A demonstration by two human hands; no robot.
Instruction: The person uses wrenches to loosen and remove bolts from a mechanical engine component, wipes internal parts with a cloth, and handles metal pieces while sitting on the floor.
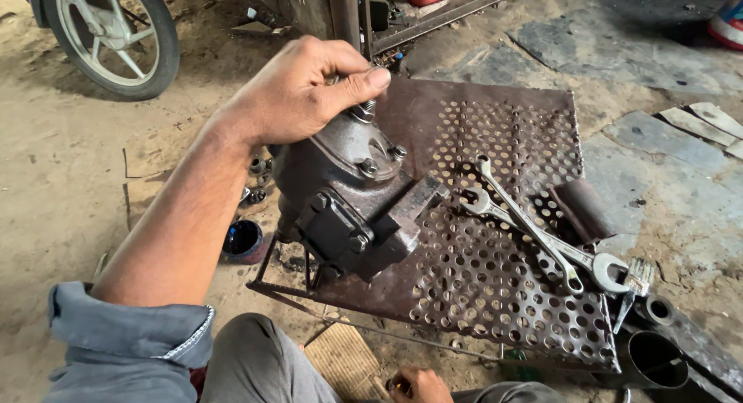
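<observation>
My left hand grips the top of a heavy dark cast-iron gearbox housing, fingers wrapped over its threaded shaft end. The housing has a bolted cover and stands tilted on a rusty perforated metal table. My right hand is low at the bottom edge, near my knee, closed around something small that I cannot make out. Two crossed combination wrenches lie on the table to the right of the housing.
A short dark cylinder rests by the wrenches. A small brush and metal pipe sections lie at the table's right corner. A motorbike wheel stands top left. A dark cup and bolts sit on the dirt floor.
</observation>
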